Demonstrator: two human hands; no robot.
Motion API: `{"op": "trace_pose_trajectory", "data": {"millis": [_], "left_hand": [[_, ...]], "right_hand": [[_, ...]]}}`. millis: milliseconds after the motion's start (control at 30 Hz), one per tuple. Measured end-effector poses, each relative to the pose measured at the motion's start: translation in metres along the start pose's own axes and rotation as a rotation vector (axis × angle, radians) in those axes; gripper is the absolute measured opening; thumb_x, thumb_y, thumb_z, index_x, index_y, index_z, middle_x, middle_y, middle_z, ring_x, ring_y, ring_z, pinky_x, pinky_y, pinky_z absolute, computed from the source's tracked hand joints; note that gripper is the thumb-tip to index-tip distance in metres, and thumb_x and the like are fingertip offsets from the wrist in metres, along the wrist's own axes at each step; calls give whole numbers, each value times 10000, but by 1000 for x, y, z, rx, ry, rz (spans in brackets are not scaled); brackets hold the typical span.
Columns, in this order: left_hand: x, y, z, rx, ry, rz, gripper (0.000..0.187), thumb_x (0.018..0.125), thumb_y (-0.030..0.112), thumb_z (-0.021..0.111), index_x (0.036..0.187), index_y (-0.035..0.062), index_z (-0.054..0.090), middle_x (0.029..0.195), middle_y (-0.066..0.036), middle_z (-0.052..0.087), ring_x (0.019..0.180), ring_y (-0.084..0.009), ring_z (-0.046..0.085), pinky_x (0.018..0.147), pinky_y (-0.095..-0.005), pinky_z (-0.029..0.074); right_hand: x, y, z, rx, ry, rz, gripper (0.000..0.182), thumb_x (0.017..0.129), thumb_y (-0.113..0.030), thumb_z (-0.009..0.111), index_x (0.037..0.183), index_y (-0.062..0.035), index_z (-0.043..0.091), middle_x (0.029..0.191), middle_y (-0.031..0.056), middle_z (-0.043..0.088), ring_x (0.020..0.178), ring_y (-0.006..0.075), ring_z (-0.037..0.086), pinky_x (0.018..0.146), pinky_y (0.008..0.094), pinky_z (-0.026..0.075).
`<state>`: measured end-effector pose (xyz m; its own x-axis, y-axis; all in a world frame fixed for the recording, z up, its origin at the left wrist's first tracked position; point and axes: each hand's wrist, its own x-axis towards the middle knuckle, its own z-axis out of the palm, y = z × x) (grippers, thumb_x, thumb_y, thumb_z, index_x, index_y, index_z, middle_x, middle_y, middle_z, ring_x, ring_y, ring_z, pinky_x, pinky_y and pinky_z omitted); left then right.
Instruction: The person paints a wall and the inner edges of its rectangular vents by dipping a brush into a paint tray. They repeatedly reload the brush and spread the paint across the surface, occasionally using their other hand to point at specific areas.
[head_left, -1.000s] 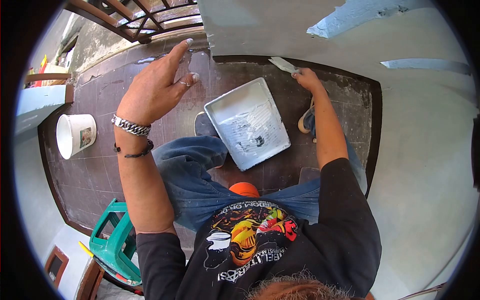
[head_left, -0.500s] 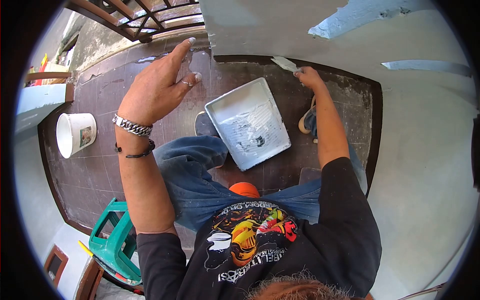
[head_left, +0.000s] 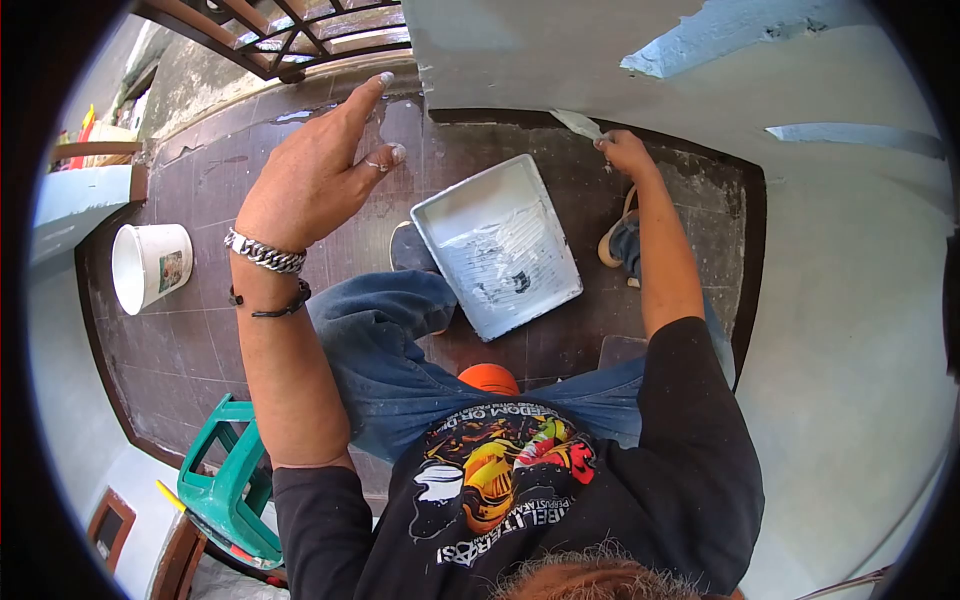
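My right hand [head_left: 625,152] is wrapped round the handle of a putty knife [head_left: 576,124], whose pale, smeared blade lies against the foot of the grey wall [head_left: 520,65], along the dark skirting. My left hand [head_left: 318,170] hangs in the air over the floor with index finger and thumb stretched apart and nothing in it; both tips carry whitish smears. A ring and bracelets show on that arm. Between my legs lies a paint tray [head_left: 478,205], tilted in view, with white material and a dark spot on its ribbed part.
A white bucket [head_left: 160,265] lies on the brown tiled floor [head_left: 215,345] at left. Nearer me is a green plastic stool [head_left: 225,490]. Something orange [head_left: 489,378] shows under my seat. A metal gate [head_left: 300,40] stands at the top left.
My right hand and the putty knife have shifted slightly to the right along the wall's foot. My left hand and the tray are nearly unchanged.
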<state>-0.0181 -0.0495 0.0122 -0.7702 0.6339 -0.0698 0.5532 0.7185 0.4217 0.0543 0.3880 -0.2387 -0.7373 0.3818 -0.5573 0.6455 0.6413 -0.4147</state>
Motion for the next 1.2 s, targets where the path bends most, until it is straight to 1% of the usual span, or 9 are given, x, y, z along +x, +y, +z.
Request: {"op": "trace_pose_trajectory", "data": {"millis": [200,367,467,567,667,767,967,1067,1200], "left_hand": [[1,2,-1,5,-14,-8,621,879,266,649,1403,35,411,1176,-227,628,1099,-377,593,925,-434,477],[1,0,1,-4,6,28,621,879,267,648,1405,39,409,1178,-225,627,1097,-374,595,923,-434,478],[1,4,0,11,-7,6,621,880,269,647,1407,42,408,1186,-222,624,1095,-373,596,922,-433,479],[2,6,-1,20,-20,-8,621,881,271,646,1409,47,408,1191,-218,623,1092,-371,598,922,-433,480],[2,4,1,24,-3,13,620,881,272,646,1409,50,409,1190,-214,624,1091,-369,599,922,-434,481],[1,2,1,25,7,20,619,881,273,645,1409,52,410,1187,-211,627,1090,-366,600,921,-434,482],[2,6,1,38,-10,3,614,880,272,645,1405,56,412,1175,-210,630,1077,-365,604,909,-436,485],[2,7,-1,33,-21,-5,614,880,269,645,1405,55,411,1166,-211,633,1067,-366,607,901,-438,486],[3,4,1,37,-1,21,612,881,264,642,1404,46,410,1166,-212,632,1064,-369,607,897,-441,488]], "right_hand": [[-9,7,-8,-88,-72,-50,455,807,-368,669,1054,13,684,918,208,693,928,330,663,830,399,488],[-8,1,-6,-98,-25,-45,454,800,-370,667,1072,-7,691,982,227,690,1004,353,650,883,406,484],[7,0,-2,-141,-51,-58,444,801,-373,659,1069,-22,698,994,219,692,1007,361,646,883,414,484],[16,0,1,-195,30,-78,424,802,-375,651,1042,-29,706,973,207,696,991,355,650,877,409,486],[18,-7,-6,-202,-13,-66,425,815,-343,638,1093,-26,690,1096,263,656,1064,391,623,929,430,471],[13,-10,-18,-176,-29,-77,423,808,-343,643,1080,-23,692,1114,249,654,1071,389,621,932,426,473],[-13,-12,-31,-246,-141,-25,416,808,-345,647,1053,-12,696,1067,244,672,1018,376,645,903,422,481],[-6,-15,-22,-208,-89,-4,408,808,-349,648,1017,-3,701,1010,226,689,974,358,660,880,419,489],[1,-24,-17,-187,-138,-10,395,801,-341,650,975,10,702,947,205,698,932,345,666,863,415,494]]}}
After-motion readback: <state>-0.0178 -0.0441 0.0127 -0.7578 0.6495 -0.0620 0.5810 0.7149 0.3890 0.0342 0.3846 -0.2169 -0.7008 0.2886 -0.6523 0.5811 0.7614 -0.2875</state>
